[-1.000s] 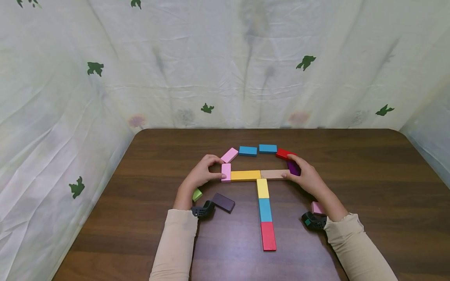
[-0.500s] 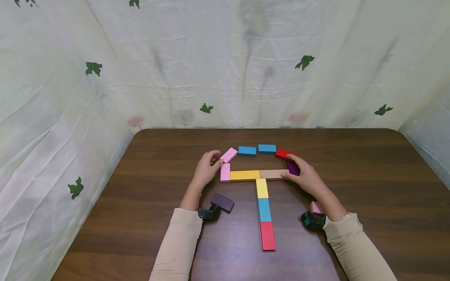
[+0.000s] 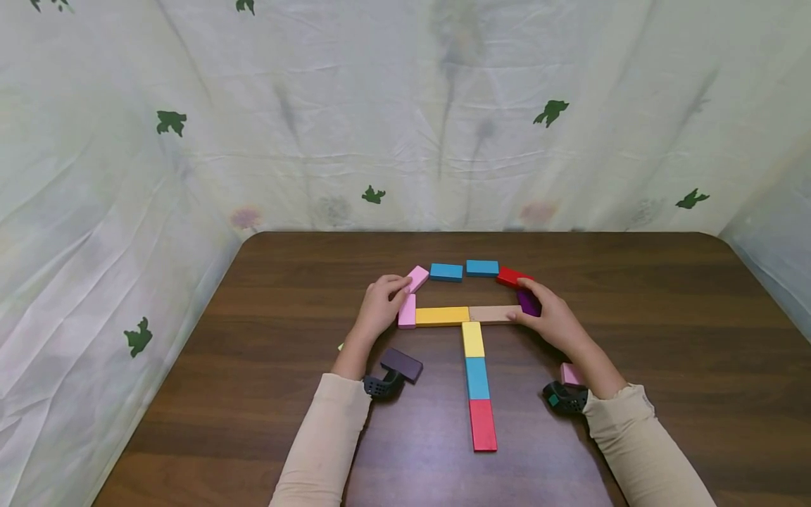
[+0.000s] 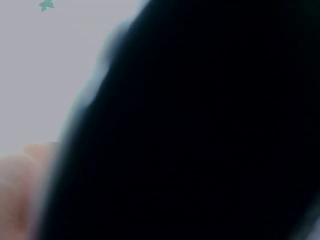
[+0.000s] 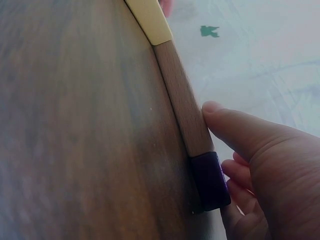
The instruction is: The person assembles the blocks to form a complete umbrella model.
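My left hand (image 3: 380, 308) pinches the near end of a tilted pink block (image 3: 419, 277), its thumb just above a second pink block (image 3: 407, 312). My right hand (image 3: 553, 318) stays at the right corner: the thumb touches the end of the bare wood block (image 3: 491, 315), and the index fingertip meets the red block (image 3: 510, 277) by the purple block (image 3: 529, 303). In the right wrist view its other fingers lie behind the purple block (image 5: 211, 181). An orange-yellow block (image 3: 442, 317) joins the wood block. The left wrist view is mostly dark.
Two blue blocks (image 3: 446, 272) form the far side. A column of yellow, blue and red blocks (image 3: 483, 425) runs towards me. A dark block (image 3: 402, 365) lies by the left wrist, a pink block (image 3: 571, 374) by the right wrist. A green block peeks out beside the left forearm.
My left hand has let go of the lower pink block, shifted up and right, and taken the end of the tilted pink block. The right hand has stayed in place.
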Action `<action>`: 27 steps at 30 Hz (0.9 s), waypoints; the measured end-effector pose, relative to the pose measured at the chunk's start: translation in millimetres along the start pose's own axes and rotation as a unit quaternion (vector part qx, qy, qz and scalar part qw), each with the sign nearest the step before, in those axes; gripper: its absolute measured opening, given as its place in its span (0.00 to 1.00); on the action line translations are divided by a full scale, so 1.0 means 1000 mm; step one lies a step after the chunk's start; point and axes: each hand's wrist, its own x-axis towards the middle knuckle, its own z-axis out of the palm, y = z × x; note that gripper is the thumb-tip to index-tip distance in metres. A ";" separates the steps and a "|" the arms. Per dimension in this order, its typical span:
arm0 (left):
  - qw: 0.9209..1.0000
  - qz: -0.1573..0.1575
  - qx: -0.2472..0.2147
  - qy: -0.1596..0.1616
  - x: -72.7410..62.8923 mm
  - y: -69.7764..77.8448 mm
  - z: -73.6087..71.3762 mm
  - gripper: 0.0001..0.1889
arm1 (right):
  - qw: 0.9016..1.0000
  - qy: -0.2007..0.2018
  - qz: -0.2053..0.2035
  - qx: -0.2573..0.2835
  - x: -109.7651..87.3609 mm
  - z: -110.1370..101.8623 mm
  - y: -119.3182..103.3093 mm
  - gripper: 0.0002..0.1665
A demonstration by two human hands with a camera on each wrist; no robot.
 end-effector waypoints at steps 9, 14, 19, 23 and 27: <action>1.000 -0.005 0.000 -0.003 0.000 -0.001 0.000 0.16 | 1.000 -0.001 0.001 0.000 0.000 0.000 0.000 0.44; 1.000 -0.001 -0.008 -0.001 0.000 0.000 0.000 0.17 | 1.000 -0.001 0.004 -0.002 -0.001 0.000 0.000 0.44; 1.000 0.020 -0.010 0.011 0.002 0.000 0.001 0.19 | 1.000 -0.003 0.004 0.000 -0.001 0.000 0.000 0.44; 0.998 0.051 -0.011 0.022 0.006 0.002 0.001 0.20 | 1.000 0.000 0.003 0.000 -0.001 -0.001 -0.001 0.44; 0.998 0.057 -0.013 0.021 0.008 0.006 0.001 0.22 | 1.000 0.004 -0.001 -0.002 -0.001 -0.001 -0.001 0.43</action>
